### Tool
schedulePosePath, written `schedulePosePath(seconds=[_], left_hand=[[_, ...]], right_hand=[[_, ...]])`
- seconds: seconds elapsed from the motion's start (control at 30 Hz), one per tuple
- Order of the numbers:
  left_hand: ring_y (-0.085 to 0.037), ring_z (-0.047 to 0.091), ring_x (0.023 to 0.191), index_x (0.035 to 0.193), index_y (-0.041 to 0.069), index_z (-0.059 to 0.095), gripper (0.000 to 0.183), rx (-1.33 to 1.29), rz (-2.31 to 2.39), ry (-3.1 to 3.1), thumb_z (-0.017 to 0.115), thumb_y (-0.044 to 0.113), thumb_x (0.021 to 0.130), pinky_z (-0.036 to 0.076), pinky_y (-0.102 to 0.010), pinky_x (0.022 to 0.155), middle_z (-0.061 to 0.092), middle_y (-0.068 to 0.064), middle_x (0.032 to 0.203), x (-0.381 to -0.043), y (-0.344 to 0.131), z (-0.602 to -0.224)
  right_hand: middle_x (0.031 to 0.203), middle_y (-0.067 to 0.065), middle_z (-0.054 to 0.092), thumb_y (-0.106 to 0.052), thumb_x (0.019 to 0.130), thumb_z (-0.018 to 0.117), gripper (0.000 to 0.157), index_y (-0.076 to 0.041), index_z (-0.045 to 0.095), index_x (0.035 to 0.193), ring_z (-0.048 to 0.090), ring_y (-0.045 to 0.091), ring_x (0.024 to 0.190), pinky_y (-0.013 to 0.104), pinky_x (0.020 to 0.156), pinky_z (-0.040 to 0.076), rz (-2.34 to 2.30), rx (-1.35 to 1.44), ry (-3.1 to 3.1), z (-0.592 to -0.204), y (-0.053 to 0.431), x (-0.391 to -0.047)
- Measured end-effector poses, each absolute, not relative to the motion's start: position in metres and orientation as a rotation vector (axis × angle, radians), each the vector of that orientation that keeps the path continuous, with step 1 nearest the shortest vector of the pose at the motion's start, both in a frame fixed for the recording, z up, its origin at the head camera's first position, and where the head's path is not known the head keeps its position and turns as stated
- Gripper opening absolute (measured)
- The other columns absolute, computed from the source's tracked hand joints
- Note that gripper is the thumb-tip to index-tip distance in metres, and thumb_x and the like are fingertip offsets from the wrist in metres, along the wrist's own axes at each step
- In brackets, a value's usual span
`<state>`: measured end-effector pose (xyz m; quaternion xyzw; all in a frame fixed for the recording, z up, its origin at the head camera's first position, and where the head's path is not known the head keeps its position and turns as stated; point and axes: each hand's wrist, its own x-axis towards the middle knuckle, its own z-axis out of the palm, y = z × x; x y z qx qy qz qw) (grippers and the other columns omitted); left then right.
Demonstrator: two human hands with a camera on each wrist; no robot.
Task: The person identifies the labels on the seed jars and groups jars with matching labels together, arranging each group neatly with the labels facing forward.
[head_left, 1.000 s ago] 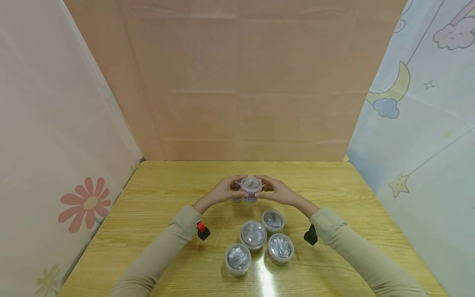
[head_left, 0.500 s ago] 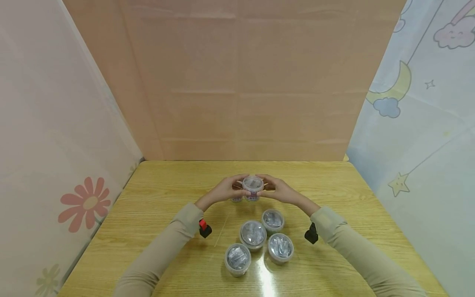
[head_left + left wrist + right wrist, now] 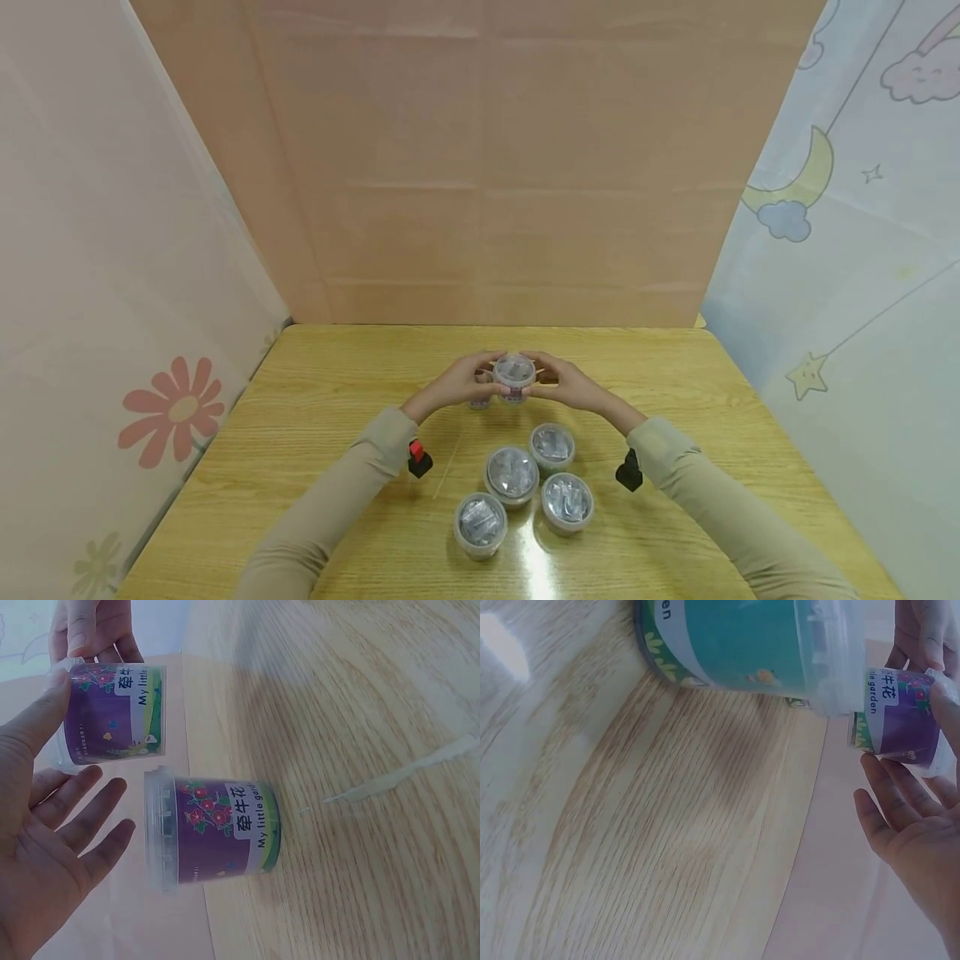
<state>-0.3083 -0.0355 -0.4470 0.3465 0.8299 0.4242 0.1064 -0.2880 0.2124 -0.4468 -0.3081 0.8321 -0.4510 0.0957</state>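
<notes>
Both hands hold a small lidded purple plant-kit cup (image 3: pixel 514 377) between them at the far middle of the table. My left hand (image 3: pixel 459 383) grips its left side, thumb at the lid rim (image 3: pixel 58 705) in the left wrist view. From the other side my right hand (image 3: pixel 568 388) grips the same cup, its thumb also near the lid. The cup is upright, and its base shows raised off the wood in the left wrist view. A second purple cup (image 3: pixel 225 832), lettered "My little garden", stands on the table just left of it, partly behind my left hand in the head view.
Several more lidded cups with silvery packets inside stand nearer, among them a back right cup (image 3: pixel 552 445), a middle cup (image 3: pixel 512 475) and a front left cup (image 3: pixel 481 523). A teal cup (image 3: pixel 742 645) looms close in the right wrist view. A pale streak (image 3: pixel 447 468) marks the table.
The held purple cup has shifted slightly right and a little farther away, both hands with it. A bit more of the second purple cup shows; the nearer cups have stayed put.
</notes>
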Motion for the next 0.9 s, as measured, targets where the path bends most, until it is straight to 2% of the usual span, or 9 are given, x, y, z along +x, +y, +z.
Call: schedulePosePath(seconds=[0.17,0.33,0.43,0.57,0.77,0.9], left_hand=[[-0.019,0.055,0.111,0.143,0.01,0.035,0.075,1.017,1.246,2.441,0.069,0.038,0.082,0.048,-0.042,0.093,0.051,-0.007,0.133,-0.31,-0.035,-0.448],[-0.02,0.052,0.117,0.143,0.01,0.036,0.075,1.021,1.239,2.459,0.069,0.038,0.082,0.046,-0.041,0.095,0.047,-0.009,0.138,-0.312,-0.033,-0.451],[-0.023,0.059,0.107,0.143,0.008,0.035,0.075,1.03,1.251,2.435,0.069,0.034,0.083,0.051,-0.036,0.088,0.046,-0.009,0.139,-0.313,-0.032,-0.453],[-0.028,0.066,0.082,0.144,0.006,0.032,0.075,1.031,1.267,2.408,0.069,0.03,0.084,0.054,-0.026,0.072,0.046,-0.011,0.138,-0.315,-0.028,-0.456],[-0.018,0.062,0.077,0.143,0.006,0.034,0.074,1.012,1.206,2.473,0.07,0.031,0.083,0.051,-0.022,0.069,0.048,-0.009,0.136,-0.316,-0.023,-0.456],[-0.016,0.061,0.076,0.143,0.005,0.035,0.073,1.009,1.155,2.508,0.07,0.03,0.083,0.051,-0.025,0.069,0.051,-0.01,0.132,-0.317,-0.019,-0.457]], right_hand=[[0.122,0.014,0.054,-0.021,0.087,0.065,0.067,-0.01,0.031,0.144,0.055,0.034,0.112,0.049,0.098,0.043,-1.335,-0.915,2.456,-0.449,0.214,-0.29],[0.122,0.014,0.054,-0.02,0.087,0.066,0.067,-0.008,0.032,0.143,0.055,0.035,0.111,0.05,0.097,0.043,-1.347,-0.915,2.459,-0.451,0.214,-0.292],[0.123,0.016,0.053,-0.016,0.086,0.066,0.067,-0.005,0.031,0.143,0.056,0.036,0.11,0.05,0.096,0.044,-1.33,-0.911,2.48,-0.452,0.213,-0.292],[0.126,0.023,0.05,-0.008,0.087,0.065,0.067,0.002,0.029,0.142,0.054,0.041,0.11,0.056,0.096,0.041,-1.328,-0.901,2.481,-0.445,0.211,-0.287],[0.127,0.027,0.048,-0.005,0.087,0.063,0.067,0.008,0.026,0.141,0.052,0.044,0.113,0.057,0.097,0.04,-1.3,-0.898,2.458,-0.428,0.211,-0.279],[0.126,0.027,0.049,-0.008,0.088,0.063,0.067,0.006,0.027,0.142,0.052,0.043,0.112,0.058,0.097,0.039,-1.297,-0.905,2.491,-0.44,0.214,-0.285]])
